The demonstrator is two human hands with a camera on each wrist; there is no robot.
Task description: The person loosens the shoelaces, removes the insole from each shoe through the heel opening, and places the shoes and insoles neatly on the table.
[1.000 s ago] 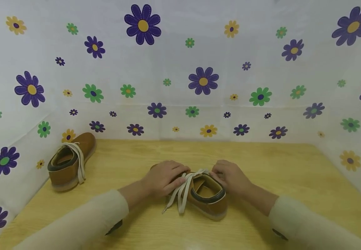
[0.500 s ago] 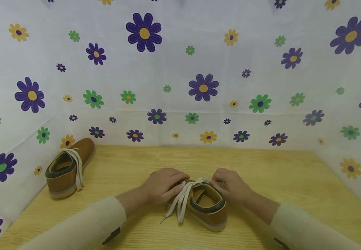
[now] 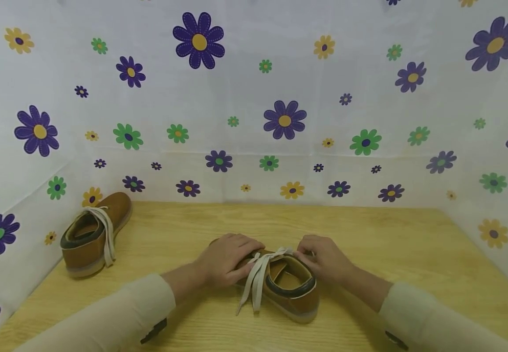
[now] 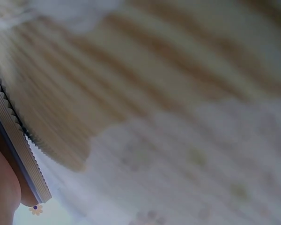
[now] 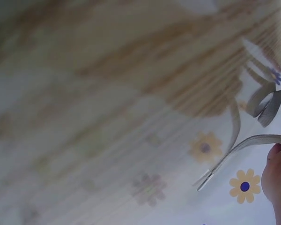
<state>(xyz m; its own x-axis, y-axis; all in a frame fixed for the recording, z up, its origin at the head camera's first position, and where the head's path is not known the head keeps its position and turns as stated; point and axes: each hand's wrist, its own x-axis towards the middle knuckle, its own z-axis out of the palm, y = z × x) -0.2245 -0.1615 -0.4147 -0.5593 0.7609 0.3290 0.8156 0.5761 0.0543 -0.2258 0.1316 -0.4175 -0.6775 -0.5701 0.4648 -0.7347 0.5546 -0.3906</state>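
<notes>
A brown leather shoe with a dark padded collar stands on the table, heel toward me, in the head view. Its off-white shoelace is tied over the tongue, with loops or ends hanging down the left side. My left hand holds the front of the shoe, covering most of the toe. In the left wrist view the ridged sole lies against that hand. At the collar's right, my right hand pinches the lace; a tipped lace end sticks out of it in the right wrist view.
A matching brown shoe stands at the table's left edge, toe pointing away, its laces draped over the right side. The wooden table is enclosed at the back and sides by a white flower-print cloth.
The head view has tilted slightly. Both hands keep nearly the same place on the shoe, and the hanging lace tip has swung a little to the right.
</notes>
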